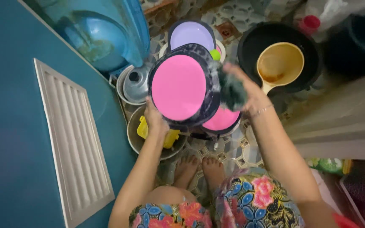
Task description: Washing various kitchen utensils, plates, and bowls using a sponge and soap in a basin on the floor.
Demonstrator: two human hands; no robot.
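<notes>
Up in front of the person, a pink plate with a dark rim is held tilted, with its pink face to the camera. The left hand is closed on the plate's lower left edge. The right hand is closed around a dark, soapy scrubber, and the scrubber touches the plate's right rim.

Just under this plate sits another pink plate. Behind it is a purple plate, with a small green ball beside it. Below the left hand is a metal bowl with a yellow thing in it. Next to that is a shiny pot lid with a black knob. A big blue tub stands at the top left.

Off to the right is a black pan, and a tan scoop lies in it. The person's bare feet stand on the patterned floor. A teal door with a slatted vent is on the left.
</notes>
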